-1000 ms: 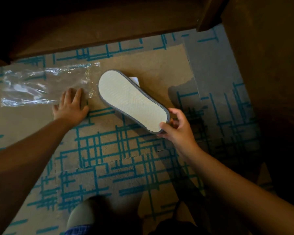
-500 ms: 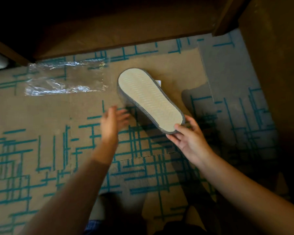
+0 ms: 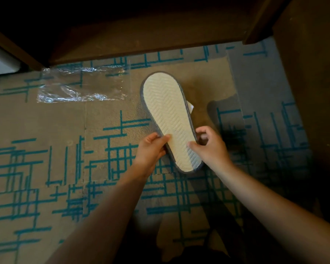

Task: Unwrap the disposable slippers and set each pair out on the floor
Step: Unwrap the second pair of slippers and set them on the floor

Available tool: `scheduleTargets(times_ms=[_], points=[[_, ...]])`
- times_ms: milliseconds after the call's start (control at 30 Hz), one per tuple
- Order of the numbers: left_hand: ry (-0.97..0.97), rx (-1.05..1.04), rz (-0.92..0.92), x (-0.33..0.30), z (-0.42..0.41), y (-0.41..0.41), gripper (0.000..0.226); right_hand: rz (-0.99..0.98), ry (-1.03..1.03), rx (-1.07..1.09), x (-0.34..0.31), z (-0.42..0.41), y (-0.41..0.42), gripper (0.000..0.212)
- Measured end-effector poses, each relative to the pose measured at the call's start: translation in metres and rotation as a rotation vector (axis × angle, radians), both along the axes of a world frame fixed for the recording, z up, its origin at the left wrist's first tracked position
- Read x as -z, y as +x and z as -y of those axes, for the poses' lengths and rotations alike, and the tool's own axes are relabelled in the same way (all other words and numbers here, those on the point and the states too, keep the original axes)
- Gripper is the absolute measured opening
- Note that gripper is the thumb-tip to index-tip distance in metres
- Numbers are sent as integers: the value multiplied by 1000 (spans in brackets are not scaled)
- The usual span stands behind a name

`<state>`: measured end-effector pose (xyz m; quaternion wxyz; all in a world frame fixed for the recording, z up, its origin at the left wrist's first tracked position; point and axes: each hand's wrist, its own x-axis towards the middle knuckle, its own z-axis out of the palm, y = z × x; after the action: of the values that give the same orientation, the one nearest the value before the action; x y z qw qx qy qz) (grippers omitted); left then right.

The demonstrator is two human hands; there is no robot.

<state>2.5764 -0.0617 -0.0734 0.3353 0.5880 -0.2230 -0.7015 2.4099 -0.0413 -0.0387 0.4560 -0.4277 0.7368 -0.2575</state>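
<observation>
Now: pale cream, grey-edged disposable slipper pair (image 3: 170, 119), herringbone sole up, held above tan carpet with teal line pattern (image 3: 46, 168). Left hand (image 3: 151, 149) pinches heel-end left edge; right hand (image 3: 210, 147) fingers curled on opposite edge. Clear plastic wrapper (image 3: 80, 84) lies flat left of slipper toe, apart.

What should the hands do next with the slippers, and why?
Probably pull the slippers apart. The left hand and right hand both pinch the heel end, sole up, a white bit peeks from underneath, and the empty plastic wrapper already lies on the carpet.
</observation>
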Motion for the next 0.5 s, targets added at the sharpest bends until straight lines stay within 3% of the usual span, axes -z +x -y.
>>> scheduleTargets(times_ms=[133, 200, 300, 400, 500], points=[[39, -19, -101, -7, -4, -9, 20, -16, 6, -4, 4, 7, 1, 23], [40, 7, 67, -11, -6, -15, 38, 5, 2, 5, 4, 5, 2, 17], [-40, 65, 486, -20, -6, -24, 55, -105, -53, -51, 1, -2, 0, 10], [-52, 170, 482, -30, -6, -37, 49, -184, -153, -165, 0, -9, 3, 10], [41, 118, 501, -27, -3, -39, 77, -164, -251, -200, 0, -13, 6, 15]])
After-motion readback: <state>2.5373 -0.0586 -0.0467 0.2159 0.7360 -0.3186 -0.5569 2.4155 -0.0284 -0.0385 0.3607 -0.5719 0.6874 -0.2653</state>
